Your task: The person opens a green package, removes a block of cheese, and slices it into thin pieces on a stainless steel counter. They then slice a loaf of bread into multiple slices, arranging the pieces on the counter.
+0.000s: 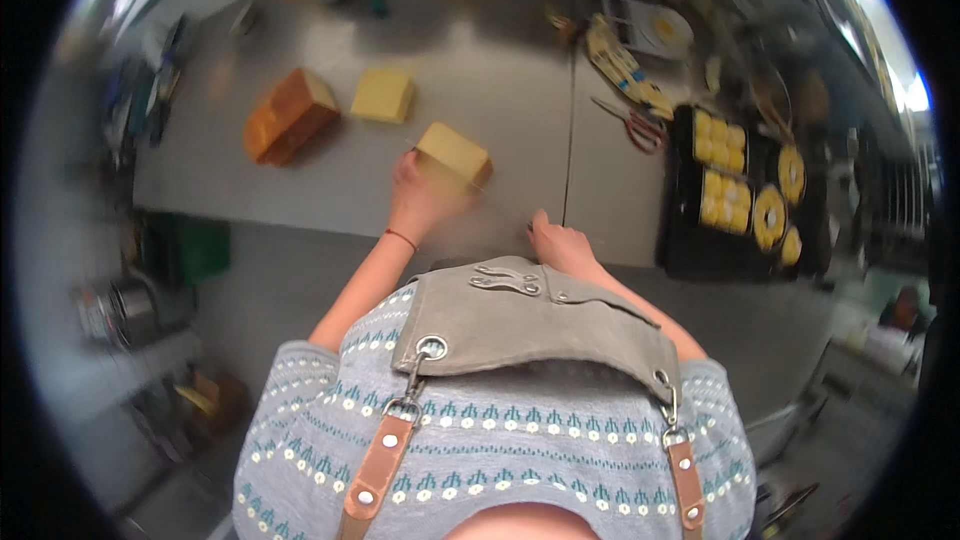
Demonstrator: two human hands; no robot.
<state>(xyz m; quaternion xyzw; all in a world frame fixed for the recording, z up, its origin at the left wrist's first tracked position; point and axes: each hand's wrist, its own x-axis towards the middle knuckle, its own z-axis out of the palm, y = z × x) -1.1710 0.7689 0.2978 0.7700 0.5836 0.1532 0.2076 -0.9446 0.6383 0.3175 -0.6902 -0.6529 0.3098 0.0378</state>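
Note:
A cut block of bread with pale crumb and brown crust lies on the metal worktop. My left hand holds its near left side, the fingers partly hidden. My right hand is closed near the worktop's front edge, on what looks like a knife handle; a blurred, see-through streak, seemingly the moving blade, spans from it to the bread. Further left lies a smaller pale block of bread, and beyond it a larger brown-crusted loaf with its cut face turned away to the right.
Red-handled scissors and a patterned strip of packaging lie to the right on the metal worktop. Beside them stands a black tray of yellow filled moulds. A white kitchen scale is at the back right.

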